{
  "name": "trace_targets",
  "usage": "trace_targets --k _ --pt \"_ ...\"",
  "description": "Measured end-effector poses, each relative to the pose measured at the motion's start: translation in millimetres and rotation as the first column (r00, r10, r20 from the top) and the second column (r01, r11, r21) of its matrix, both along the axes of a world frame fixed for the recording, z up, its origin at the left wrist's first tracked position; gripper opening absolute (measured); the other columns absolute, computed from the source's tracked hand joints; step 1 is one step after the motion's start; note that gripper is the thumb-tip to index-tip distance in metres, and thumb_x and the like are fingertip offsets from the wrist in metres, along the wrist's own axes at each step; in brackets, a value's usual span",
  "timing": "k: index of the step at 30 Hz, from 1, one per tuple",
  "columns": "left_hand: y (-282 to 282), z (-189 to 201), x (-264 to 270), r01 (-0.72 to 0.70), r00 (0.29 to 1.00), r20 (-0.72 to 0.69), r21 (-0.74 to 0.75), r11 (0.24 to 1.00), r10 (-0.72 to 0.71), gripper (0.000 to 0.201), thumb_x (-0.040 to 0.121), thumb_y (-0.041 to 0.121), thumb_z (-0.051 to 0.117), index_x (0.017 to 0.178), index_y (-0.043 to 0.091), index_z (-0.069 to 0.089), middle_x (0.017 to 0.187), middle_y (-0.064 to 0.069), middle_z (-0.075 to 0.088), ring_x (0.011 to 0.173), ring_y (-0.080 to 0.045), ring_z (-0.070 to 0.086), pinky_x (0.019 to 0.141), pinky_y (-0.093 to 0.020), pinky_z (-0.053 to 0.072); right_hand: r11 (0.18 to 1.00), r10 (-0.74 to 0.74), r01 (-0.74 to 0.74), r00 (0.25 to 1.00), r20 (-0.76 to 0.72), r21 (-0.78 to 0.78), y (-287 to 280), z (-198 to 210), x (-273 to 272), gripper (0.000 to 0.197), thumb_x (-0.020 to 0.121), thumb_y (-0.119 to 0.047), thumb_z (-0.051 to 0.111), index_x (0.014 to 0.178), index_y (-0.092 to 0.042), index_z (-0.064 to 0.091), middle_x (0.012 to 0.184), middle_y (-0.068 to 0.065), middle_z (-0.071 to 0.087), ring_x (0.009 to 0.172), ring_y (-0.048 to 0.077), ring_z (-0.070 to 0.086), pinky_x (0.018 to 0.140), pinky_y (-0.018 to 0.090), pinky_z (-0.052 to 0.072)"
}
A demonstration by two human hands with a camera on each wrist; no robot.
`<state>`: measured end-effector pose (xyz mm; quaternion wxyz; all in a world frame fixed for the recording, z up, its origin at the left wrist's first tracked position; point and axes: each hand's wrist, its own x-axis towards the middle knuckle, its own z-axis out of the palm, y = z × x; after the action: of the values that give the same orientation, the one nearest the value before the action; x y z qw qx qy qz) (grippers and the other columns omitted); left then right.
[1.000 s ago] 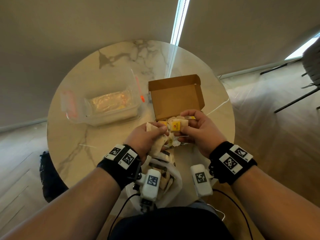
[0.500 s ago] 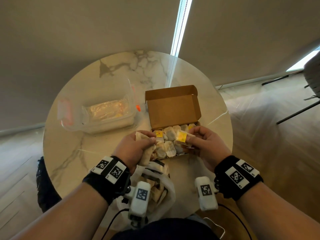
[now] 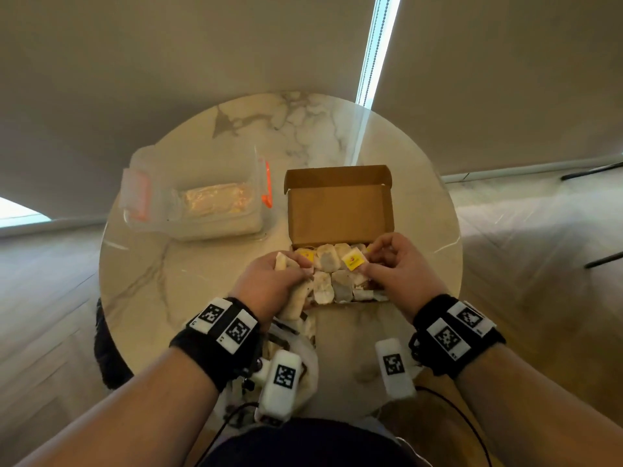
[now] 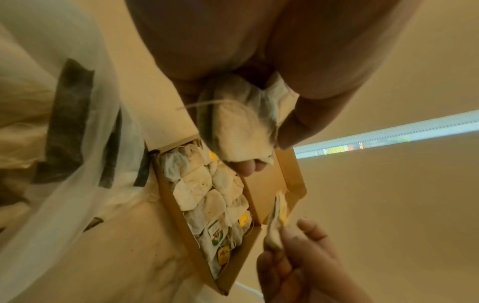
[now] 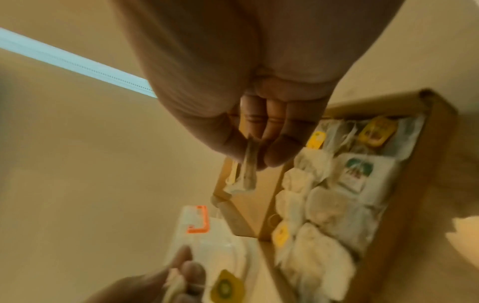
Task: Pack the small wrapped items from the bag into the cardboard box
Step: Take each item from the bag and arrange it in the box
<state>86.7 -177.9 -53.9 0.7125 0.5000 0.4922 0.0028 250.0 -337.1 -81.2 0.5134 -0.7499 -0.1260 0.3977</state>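
On the worktop [image 3: 161, 271], the cardboard box [image 3: 340, 210] lies just beyond and between the hands, wrapped items [image 3: 325, 284] in its near half, the bag [image 3: 308, 362] below the left hand [image 3: 269, 284], a plastic container [image 3: 202, 210] beyond it.

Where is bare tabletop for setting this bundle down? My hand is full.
Bare marble table left of the cardboard box, nearer than the clear plastic container; also beyond both. Crowded: the box's tea bags and the white bag.
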Motion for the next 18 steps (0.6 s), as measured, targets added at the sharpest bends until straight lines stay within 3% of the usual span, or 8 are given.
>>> trace_targets --k 2,5,6,10,12,15,18 --pt "-2 -1 -4 -0.089 0.996 0.016 -0.045 0.995 0.090 0.014 0.092 -0.005 0.068 0.102 0.004 0.072 0.086 -0.016 0.074 0.069 -0.025 0.072 0.062 -0.037 0.063 0.993 0.079 -0.076 0.996 0.039 -0.094 -4 -13 5 0.030 0.087 0.001 0.070 0.100 -0.026 0.069 0.097 0.009 0.073 0.081 0.024 0.071 0.077 0.046 0.065" --pt "-5 -3 -10 -0.190 0.982 -0.003 -0.096 0.977 0.190 0.019 0.095 -0.008 0.058 0.104 0.005 0.069 0.088 -0.015 0.075 0.067 -0.026 0.072 0.059 -0.039 0.063 0.954 0.207 -0.184 0.975 0.076 -0.237 -4 -22 1 0.030 0.091 -0.001 0.061 0.090 -0.027 0.077 0.098 -0.001 0.073 0.081 0.016 0.072 0.069 0.024 0.061" --pt "-6 -4 -12 -0.229 0.973 -0.004 -0.128 0.965 0.231 0.021 0.096 -0.008 0.054 0.105 0.005 0.067 0.090 -0.017 0.074 0.069 -0.029 0.072 0.060 -0.040 0.063 0.950 0.209 -0.183 0.975 0.079 -0.255 -2 -24 -3 0.027 0.093 -0.005 0.061 0.091 -0.026 0.078 0.097 -0.004 0.074 0.080 0.014 0.072 0.068 0.022 0.059" --pt "-3 -5 -20 -0.378 0.916 0.027 -0.281 0.882 0.401 0.038 0.091 -0.018 0.039 0.114 0.002 0.061 0.101 -0.024 0.070 0.084 -0.036 0.071 0.066 -0.047 0.066 0.930 0.244 -0.171 0.949 0.200 -0.326 8 -34 -9 0.010 0.093 -0.026 0.069 0.092 -0.030 0.078 0.087 -0.013 0.073 0.081 0.004 0.067 0.072 0.023 0.055" --pt "-3 -4 -22 -0.375 0.916 0.036 -0.275 0.885 0.399 0.048 0.087 -0.025 0.036 0.118 0.002 0.060 0.110 -0.026 0.068 0.091 -0.039 0.070 0.070 -0.048 0.066 0.911 0.283 -0.188 0.932 0.225 -0.368 12 -42 -10 0.011 0.091 -0.021 0.070 0.090 -0.031 0.075 0.086 -0.012 0.071 0.082 0.006 0.066 0.073 0.023 0.053" --pt "-3 -2 -23 -0.360 0.924 0.037 -0.249 0.899 0.381 0.055 0.086 -0.029 0.036 0.123 0.005 0.060 0.114 -0.025 0.070 0.096 -0.038 0.072 0.079 -0.049 0.063 0.887 0.328 -0.205 0.910 0.252 -0.414 16 -49 -14 0.019 0.088 -0.013 0.066 0.086 -0.031 0.070 0.081 -0.010 0.068 0.077 0.007 0.063 0.064 0.018 0.045" --pt "-3 -2 -23 -0.355 0.926 0.048 -0.236 0.905 0.375 0.055 0.090 -0.028 0.040 0.126 0.008 0.061 0.116 -0.022 0.072 0.103 -0.036 0.073 0.083 -0.049 0.061 0.855 0.387 -0.229 0.879 0.279 -0.464 18 -53 -18 0.015 0.088 -0.015 0.067 0.090 -0.030 0.069 0.082 -0.012 0.065 0.078 0.008 0.061 0.068 0.023 0.045"
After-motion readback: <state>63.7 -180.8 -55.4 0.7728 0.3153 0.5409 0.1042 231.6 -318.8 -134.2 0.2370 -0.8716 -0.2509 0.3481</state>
